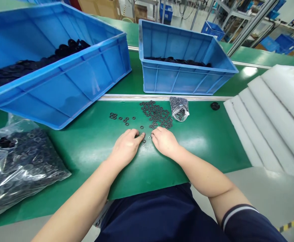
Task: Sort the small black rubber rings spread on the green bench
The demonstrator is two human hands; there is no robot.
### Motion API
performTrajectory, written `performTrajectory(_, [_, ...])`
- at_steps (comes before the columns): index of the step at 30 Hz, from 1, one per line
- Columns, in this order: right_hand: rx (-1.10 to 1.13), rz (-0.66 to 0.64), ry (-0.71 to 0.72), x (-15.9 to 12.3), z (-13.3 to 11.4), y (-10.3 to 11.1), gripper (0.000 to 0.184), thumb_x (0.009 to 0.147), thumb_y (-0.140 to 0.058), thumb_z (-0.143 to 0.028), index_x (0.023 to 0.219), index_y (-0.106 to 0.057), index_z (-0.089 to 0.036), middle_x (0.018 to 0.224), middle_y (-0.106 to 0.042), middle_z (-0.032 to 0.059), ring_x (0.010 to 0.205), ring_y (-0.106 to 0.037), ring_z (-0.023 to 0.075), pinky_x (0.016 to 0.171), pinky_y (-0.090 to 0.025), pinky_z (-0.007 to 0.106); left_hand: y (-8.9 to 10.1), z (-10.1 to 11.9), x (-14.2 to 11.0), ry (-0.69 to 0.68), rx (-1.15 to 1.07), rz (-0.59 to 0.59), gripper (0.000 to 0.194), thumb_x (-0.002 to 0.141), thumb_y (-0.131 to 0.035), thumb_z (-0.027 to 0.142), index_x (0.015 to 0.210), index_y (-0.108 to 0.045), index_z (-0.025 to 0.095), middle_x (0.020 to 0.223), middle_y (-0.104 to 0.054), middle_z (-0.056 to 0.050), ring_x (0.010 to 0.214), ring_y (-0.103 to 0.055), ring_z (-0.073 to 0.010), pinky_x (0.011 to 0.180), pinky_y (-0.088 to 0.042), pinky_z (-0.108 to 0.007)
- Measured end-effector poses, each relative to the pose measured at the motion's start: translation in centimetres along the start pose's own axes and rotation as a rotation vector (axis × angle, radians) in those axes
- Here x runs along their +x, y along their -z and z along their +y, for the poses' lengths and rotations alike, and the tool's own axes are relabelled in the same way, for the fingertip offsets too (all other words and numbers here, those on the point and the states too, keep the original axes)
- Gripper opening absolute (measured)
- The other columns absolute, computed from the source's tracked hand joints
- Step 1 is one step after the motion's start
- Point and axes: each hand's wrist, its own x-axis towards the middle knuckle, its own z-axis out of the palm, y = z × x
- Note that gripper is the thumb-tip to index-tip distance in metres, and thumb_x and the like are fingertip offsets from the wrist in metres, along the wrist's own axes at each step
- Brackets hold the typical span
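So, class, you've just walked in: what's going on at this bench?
A person's bare hands, the left hand and the right hand, rest palm-down on a green workbench, fingertips among scattered small dark rings. A small clear bag of rings lies just beyond them. Two blue plastic crates holding more dark parts stand further back, and a large plastic bag of rings lies at the left.

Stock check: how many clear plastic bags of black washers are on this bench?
2. A large clear bag lies at the bench's left edge; a small clear bag lies right of the loose washers. More could hide inside the blue bins.
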Motion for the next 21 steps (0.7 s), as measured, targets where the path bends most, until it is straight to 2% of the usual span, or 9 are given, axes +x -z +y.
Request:
performTrajectory(4, [0.056,0.027,0.040,-0.3,0.4,-0.3,0.023,0.101,-0.055,-0.029,0.114,-0.069,-0.017,0.106,-0.067,0.0096,0.100,-0.062,0.0219,0.089,-0.048,0.032,-0.4,-0.3,-0.4,0.002,-0.042,0.039,0.034,0.104,-0.042,0.032,0.110,-0.073,0.020,0.091,-0.059,-0.008,0.081,-0.053,-0.0210,0.070,-0.044,-0.032])
performTrajectory(10, [0.063,0.035,0.061,0.3,0.6,-0.8,0.019,0.099,-0.056,-0.023,0.106,-0.072,-0.016,0.102,-0.067,0.0089,0.097,-0.062,0.0218,0.087,-0.048,0.031,-1.5,-1.6,-0.5,-0.016,-0.199,0.101,0.031,0.097,-0.060,0.040,0.112,-0.074,0.017,0.088,-0.063,-0.007,0.084,-0.060,-0.0208,0.074,-0.049,-0.032])
performTrajectory(18, [0.266,0.236,0.036,2.1,1.3,-0.7,0.011,0.093,-0.060,-0.017,0.098,-0.070,-0.018,0.094,-0.067,0.0060,0.088,-0.063,0.0188,0.083,-0.049,0.030,-2.6,-0.6,0.8,-0.036,-0.194,0.118,0.022,0.096,-0.062,0.035,0.103,-0.077,0.020,0.082,-0.064,-0.005,0.079,-0.059,-0.0189,0.071,-0.048,-0.031])
performTrajectory(21, [0.234,0.223,0.053,3.5,0.4,0.1,0.012,0.092,-0.060,-0.017,0.096,-0.071,-0.021,0.094,-0.067,0.0050,0.090,-0.063,0.0193,0.084,-0.049,0.030,-2.0,-0.7,0.6,-0.010,-0.291,0.162,0.023,0.098,-0.060,0.035,0.105,-0.074,0.019,0.084,-0.066,-0.006,0.080,-0.061,-0.0186,0.075,-0.049,-0.031])
